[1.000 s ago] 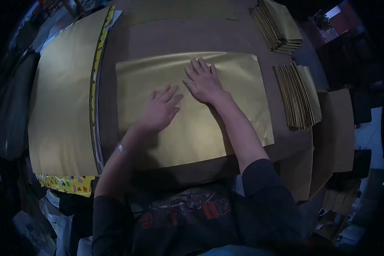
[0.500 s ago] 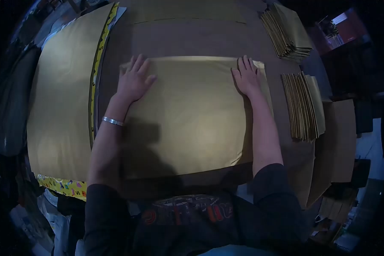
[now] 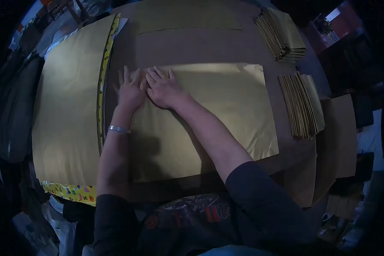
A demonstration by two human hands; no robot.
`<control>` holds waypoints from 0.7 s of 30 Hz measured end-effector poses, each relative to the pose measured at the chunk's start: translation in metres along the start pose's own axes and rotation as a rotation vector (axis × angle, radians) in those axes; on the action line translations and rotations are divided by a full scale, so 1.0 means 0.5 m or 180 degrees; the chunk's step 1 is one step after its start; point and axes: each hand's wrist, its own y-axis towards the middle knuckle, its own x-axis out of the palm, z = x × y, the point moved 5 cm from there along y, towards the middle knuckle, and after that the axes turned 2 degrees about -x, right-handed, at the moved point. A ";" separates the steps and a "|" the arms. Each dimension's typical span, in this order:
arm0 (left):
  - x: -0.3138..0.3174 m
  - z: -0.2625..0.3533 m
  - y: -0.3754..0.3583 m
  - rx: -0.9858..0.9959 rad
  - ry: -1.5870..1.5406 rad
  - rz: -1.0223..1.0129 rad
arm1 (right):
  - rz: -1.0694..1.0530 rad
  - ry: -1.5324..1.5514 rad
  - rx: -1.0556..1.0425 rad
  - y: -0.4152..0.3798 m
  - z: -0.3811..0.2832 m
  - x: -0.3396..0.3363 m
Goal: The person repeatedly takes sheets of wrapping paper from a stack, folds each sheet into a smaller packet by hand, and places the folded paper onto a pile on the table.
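I see my left hand [image 3: 131, 88] and right hand [image 3: 163, 87] pressed flat, fingers spread, side by side and touching on the far left corner of the gold sheet [image 3: 226, 111]. They grip nothing. That sheet lies on the brown counter [image 3: 192, 47]. Left of the sheet sits a larger gold paper pile [image 3: 66, 102]; right of it, two stacks of folded gold pieces [image 3: 301, 104].

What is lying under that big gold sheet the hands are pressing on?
The gold sheet lies flat on a brown work surface, which shows around its edges. Both the left hand and right hand rest on top. Anything directly beneath the sheet is covered.
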 end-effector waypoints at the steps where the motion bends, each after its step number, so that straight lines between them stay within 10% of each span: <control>1: -0.003 -0.003 -0.001 -0.0017 0.0043 -0.0015 | 0.0014 0.0002 0.0025 -0.003 0.006 -0.006; 21: -0.001 -0.033 -0.003 -0.0474 0.0002 -0.0046 | 0.0171 -0.0526 0.2389 -0.327 0.555 -0.139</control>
